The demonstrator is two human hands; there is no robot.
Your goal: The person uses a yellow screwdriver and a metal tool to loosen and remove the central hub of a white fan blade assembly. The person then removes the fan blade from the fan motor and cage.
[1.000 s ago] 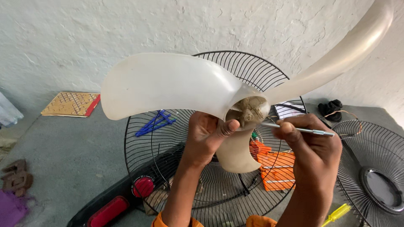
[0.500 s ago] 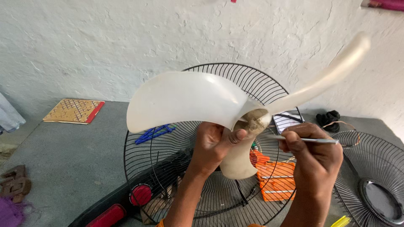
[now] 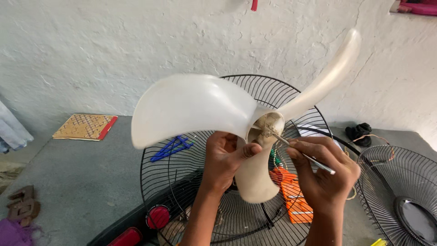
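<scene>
A bumpy white wall (image 3: 91,45) stands behind a grey floor (image 3: 68,182); the left hand (image 3: 223,159) grips the white fan blade (image 3: 195,105) by its middle; the right hand (image 3: 325,175) pinches a thin metal tool (image 3: 300,152), its tip in the hub; the poking looks unfinished; a black wire guard (image 3: 182,182) waits below.

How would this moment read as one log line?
left hand: grips fan blade hub | right hand: holds thin metal tool, tip in hub | behind: black wire fan guard

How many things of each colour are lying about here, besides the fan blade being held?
Black wire fan guards: 2
Red round parts: 2
Blue hanger: 1
Orange tool: 1
Patterned book: 1
Total: 7
</scene>
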